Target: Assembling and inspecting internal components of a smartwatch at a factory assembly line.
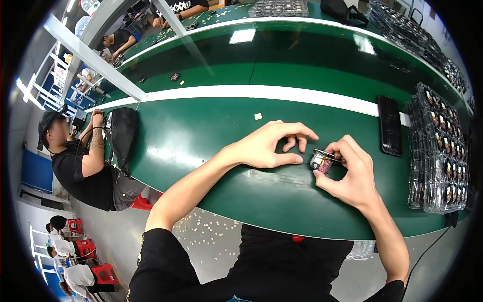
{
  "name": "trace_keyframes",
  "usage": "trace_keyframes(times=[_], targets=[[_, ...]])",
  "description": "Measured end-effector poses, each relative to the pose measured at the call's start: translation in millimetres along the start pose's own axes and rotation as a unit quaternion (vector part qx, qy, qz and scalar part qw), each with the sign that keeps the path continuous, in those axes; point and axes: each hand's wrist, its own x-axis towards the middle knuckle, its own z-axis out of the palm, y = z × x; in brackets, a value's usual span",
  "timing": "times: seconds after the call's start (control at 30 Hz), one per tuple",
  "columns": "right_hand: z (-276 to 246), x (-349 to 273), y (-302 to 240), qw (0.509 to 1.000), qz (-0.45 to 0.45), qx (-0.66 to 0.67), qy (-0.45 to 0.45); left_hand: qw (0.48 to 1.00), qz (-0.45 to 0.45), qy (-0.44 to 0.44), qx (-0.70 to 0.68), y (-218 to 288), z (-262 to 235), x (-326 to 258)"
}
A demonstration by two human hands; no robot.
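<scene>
Between the thumb and fingers of my right hand is a small boxy item with a dark, shiny casing and patches of pink and yellow; its exact kind is too small to make out. A thin flat edge sticks out from its top toward my fingers. My left hand hovers just left of the item, thumb and fingers apart, with nothing visible in it. Both hands are over the green tabletop. A small pale square piece lies beyond my left hand.
To the right, clear plastic trays holding many small items are stacked beside a black phone. A white strip runs along the far side. At left, a seated person is near a black bag. Pale squares litter the floor.
</scene>
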Motion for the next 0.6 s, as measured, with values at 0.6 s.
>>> trace_keyframes(times=[0.6], targets=[[-231.6,-49.0,6.5,0.915,0.143,-0.270,0.264,0.714,-0.326,0.436,0.441,-236.1,-280.8,-124.8]])
